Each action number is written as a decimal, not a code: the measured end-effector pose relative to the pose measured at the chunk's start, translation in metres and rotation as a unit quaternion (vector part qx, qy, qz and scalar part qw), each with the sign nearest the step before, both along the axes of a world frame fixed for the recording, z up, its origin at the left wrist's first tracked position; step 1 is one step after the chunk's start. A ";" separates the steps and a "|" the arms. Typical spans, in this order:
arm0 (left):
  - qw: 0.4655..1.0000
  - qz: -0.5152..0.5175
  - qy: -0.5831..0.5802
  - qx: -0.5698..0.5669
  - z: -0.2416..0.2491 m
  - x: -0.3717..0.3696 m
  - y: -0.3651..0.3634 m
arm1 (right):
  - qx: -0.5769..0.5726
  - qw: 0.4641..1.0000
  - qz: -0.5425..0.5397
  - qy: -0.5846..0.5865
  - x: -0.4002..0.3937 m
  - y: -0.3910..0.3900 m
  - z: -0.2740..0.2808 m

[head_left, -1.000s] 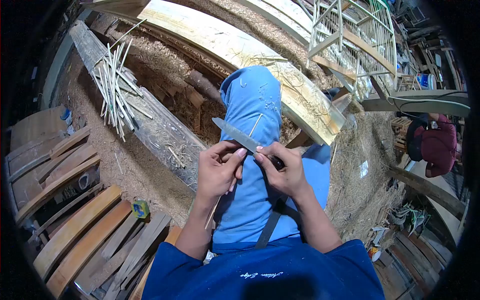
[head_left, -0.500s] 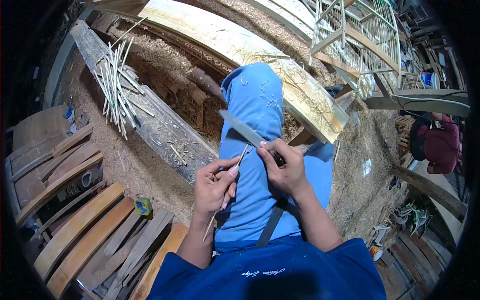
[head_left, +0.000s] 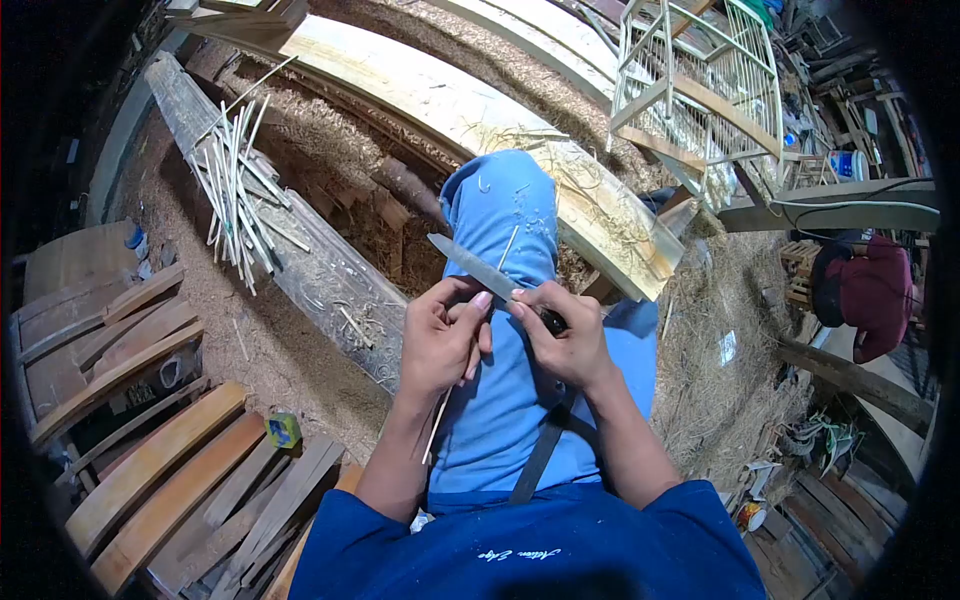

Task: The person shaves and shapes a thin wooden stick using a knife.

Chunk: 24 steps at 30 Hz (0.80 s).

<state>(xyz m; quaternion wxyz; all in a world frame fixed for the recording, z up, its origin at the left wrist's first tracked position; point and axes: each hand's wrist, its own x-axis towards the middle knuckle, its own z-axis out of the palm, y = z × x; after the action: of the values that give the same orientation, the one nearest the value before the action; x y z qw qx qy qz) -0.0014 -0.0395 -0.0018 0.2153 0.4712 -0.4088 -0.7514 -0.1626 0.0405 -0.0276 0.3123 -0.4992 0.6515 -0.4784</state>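
Note:
My left hand (head_left: 438, 342) is closed around a thin pale wooden stick (head_left: 509, 246). The stick's far end pokes up past the blade, and its lower end hangs below my wrist. In my right hand (head_left: 570, 338) is a knife (head_left: 466, 262) with a dark handle, its broad grey blade pointing up and left. The blade lies across the stick, close to my left fingertips, and my right thumb and index finger press near the blade's base. Both hands are above my blue-trousered leg (head_left: 500, 400), which has curled shavings on the knee.
A bundle of thin sticks (head_left: 235, 190) lies on a worn plank (head_left: 325, 275) to the left. Beyond my knee runs a thick pale board (head_left: 420, 75) with shavings. A slatted cage (head_left: 700, 90) stands upper right; a person in maroon (head_left: 870, 295) is at far right. Curved wood pieces (head_left: 160, 465) lie lower left.
The stick now reaches well past the blade; before, its tip ended near the blade's edge. My left hand has moved slightly up and in toward the knife.

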 end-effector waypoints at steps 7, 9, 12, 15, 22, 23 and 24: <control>0.999 0.022 0.016 0.016 -0.002 0.024 0.018 | 0.028 0.999 -0.008 0.015 0.005 -0.004 0.002; 1.000 0.019 0.014 0.009 -0.004 0.032 0.025 | 0.029 0.999 -0.007 0.021 0.004 -0.003 0.000; 1.000 0.011 0.017 0.005 -0.004 0.045 0.036 | 0.018 0.999 -0.012 0.041 0.002 -0.004 -0.004; 0.999 0.028 0.014 0.028 -0.002 0.047 0.039 | -0.009 0.998 -0.034 0.052 0.001 -0.007 -0.001; 0.999 0.039 0.008 -0.024 0.002 0.004 0.002 | -0.049 0.998 0.009 0.031 -0.008 -0.023 0.003; 0.998 0.049 0.016 -0.027 -0.001 -0.001 -0.002 | -0.048 0.998 0.015 0.028 -0.009 -0.024 0.002; 0.999 0.043 0.009 -0.024 -0.001 -0.004 -0.006 | -0.034 0.999 0.022 0.025 -0.010 -0.023 0.002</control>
<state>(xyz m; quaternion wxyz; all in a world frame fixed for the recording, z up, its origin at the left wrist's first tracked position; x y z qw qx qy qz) -0.0051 -0.0451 -0.0031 0.2625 0.4759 -0.4039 -0.7359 -0.1728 0.0178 -0.0259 0.2889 -0.5354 0.6317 -0.4805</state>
